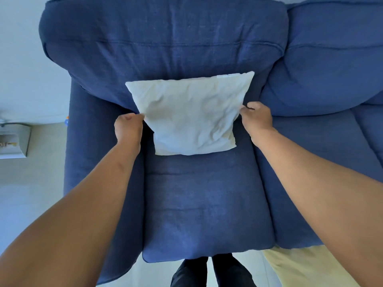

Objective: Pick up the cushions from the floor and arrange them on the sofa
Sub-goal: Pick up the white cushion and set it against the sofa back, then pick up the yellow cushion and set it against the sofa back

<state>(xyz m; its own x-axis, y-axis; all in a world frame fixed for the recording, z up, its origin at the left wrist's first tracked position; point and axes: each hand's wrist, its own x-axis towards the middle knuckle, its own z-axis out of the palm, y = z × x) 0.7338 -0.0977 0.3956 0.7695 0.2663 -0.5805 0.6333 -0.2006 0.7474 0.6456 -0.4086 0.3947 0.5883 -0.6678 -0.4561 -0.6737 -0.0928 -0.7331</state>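
A white, wrinkled cushion (191, 114) stands on the seat of the dark blue sofa (207, 204), leaning against the backrest. My left hand (128, 127) pinches the cushion's left edge. At the right edge, my right hand (257, 117) grips it about halfway up. Both arms reach forward over the seat. The fingertips are hidden behind the cushion's sides.
The sofa's left armrest (99, 162) borders pale floor, where a small grey box-like object (14, 141) sits at far left. A second seat and back cushion (335, 65) lie to the right. A yellowish fabric (306, 268) shows at bottom right by my dark-clothed legs (207, 272).
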